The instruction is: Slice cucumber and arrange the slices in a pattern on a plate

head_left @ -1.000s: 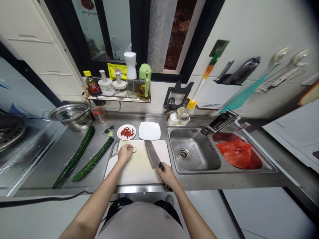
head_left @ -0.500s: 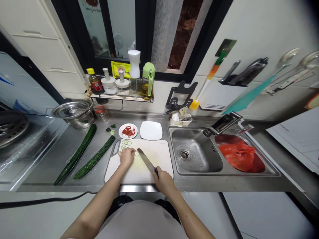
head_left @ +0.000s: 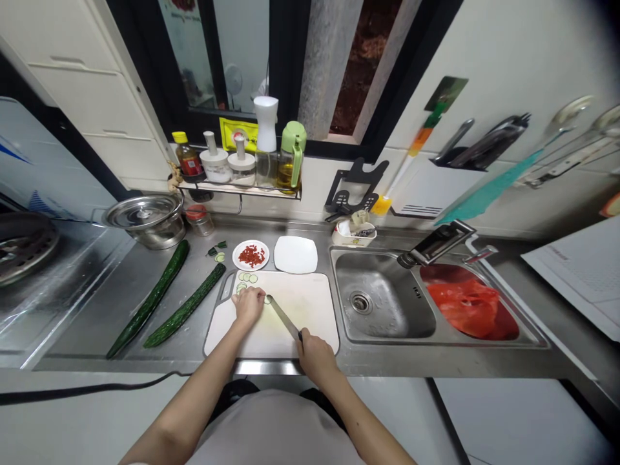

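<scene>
On a white cutting board point(head_left: 300, 310) my left hand point(head_left: 249, 306) is closed, its fingertips at a thin cucumber slice point(head_left: 268, 299); the fingers partly hide what they pinch. My right hand point(head_left: 316, 355) grips a kitchen knife point(head_left: 285, 318) by its black handle. The blade slants up to the left, with its tip at the slice close to my left fingertips. Several pale cucumber rounds point(head_left: 248, 278) lie at the board's upper left, some partly behind my left hand. Two whole cucumbers point(head_left: 186, 305) rest on the counter left of the board.
Behind the board are a plate of small red pieces point(head_left: 251, 256) and a white square dish point(head_left: 295, 254). Cucumber scraps point(head_left: 217, 250) lie nearby. A steel pot point(head_left: 150, 223) stands at the back left. To the right is a double sink point(head_left: 385, 294) with a red plastic bag point(head_left: 467, 307).
The knife tip has come slightly down toward me, and the blade appears narrower. My left hand stays almost in place at the slice. The whole view has shifted slightly.
</scene>
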The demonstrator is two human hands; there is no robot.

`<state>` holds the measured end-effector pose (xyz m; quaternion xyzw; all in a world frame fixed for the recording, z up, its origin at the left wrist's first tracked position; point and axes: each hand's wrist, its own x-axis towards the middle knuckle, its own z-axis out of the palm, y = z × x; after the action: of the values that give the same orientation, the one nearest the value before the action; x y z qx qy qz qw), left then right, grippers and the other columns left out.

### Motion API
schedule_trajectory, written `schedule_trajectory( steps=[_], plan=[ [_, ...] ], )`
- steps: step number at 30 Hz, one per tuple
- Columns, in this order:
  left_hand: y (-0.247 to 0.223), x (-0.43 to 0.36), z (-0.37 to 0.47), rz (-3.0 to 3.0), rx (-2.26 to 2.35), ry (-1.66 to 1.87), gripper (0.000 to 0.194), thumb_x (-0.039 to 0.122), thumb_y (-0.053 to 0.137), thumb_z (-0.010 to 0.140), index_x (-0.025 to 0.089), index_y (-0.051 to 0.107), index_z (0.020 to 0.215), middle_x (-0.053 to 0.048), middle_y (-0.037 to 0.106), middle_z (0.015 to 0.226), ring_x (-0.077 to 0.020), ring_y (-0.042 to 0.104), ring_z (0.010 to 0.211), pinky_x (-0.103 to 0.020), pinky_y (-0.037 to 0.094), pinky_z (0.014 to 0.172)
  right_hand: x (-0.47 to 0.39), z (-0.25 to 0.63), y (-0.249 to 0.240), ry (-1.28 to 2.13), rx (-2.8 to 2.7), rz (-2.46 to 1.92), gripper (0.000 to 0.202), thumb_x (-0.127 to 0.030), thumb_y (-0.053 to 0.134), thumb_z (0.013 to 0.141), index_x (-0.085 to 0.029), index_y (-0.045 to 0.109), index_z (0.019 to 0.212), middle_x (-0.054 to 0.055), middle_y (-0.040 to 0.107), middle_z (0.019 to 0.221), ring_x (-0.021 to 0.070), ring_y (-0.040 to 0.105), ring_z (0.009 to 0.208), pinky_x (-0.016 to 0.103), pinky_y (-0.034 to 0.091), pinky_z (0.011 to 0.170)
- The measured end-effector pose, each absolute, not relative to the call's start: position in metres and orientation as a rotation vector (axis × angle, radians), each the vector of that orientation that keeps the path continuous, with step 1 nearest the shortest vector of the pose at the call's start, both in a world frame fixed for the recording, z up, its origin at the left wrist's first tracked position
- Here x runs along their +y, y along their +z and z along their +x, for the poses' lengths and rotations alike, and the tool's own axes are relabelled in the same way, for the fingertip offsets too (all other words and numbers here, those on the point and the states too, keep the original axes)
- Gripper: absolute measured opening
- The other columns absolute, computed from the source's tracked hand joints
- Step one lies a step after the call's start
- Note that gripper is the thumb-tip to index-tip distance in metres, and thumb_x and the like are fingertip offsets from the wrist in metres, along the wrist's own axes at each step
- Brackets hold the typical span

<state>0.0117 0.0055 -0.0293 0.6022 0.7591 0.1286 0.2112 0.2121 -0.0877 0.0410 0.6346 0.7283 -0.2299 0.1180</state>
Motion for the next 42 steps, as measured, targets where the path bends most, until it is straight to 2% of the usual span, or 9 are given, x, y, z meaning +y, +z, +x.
schedule_trajectory(
  steps=[13,24,31,42],
  plan=[
    [-0.029,0.007,0.013,1.657,2.113,0.340,0.026,0.025,0.047,0.086,0.027,0.072,0.088,-0.007,0.068,0.105,-0.0284,0.051,0.106,-0.044,0.028,0.086,-0.086,0.202,0.039,-0.657,2.104,1.764,0.027,-0.010,0.033,0.092,-0.011,0.051,0.112,0.019,0.069,0.096,0.0285,0.067,0.094,0.036,0.048,0.074],
    [-0.026,0.006,0.014,1.663,2.118,0.314,0.024,0.024,0.049,0.086,0.027,0.072,0.089,-0.007,0.069,0.107,-0.0281,0.051,0.106,-0.043,0.028,0.086,-0.087,0.199,0.033,-0.608,2.117,1.744,0.030,-0.002,0.042,0.083,-0.013,0.049,0.110,0.016,0.069,0.092,0.0259,0.068,0.093,0.033,0.048,0.075],
    [-0.025,0.005,0.014,1.674,2.099,0.344,0.027,0.026,0.047,0.087,0.028,0.074,0.089,-0.007,0.069,0.105,-0.0289,0.050,0.107,-0.045,0.028,0.088,-0.084,0.197,0.036,-0.605,2.136,1.687,0.033,-0.001,0.044,0.080,-0.013,0.047,0.111,0.015,0.069,0.093,0.0264,0.068,0.093,0.033,0.048,0.074],
    [-0.023,0.006,0.013,1.660,2.113,0.297,0.023,0.028,0.049,0.086,0.028,0.072,0.090,-0.006,0.069,0.105,-0.0285,0.050,0.108,-0.044,0.028,0.088,-0.083,0.205,0.042,-0.671,2.129,1.682,0.027,-0.006,0.040,0.086,-0.012,0.048,0.111,0.018,0.069,0.096,0.0275,0.067,0.094,0.034,0.047,0.073]
  ],
)
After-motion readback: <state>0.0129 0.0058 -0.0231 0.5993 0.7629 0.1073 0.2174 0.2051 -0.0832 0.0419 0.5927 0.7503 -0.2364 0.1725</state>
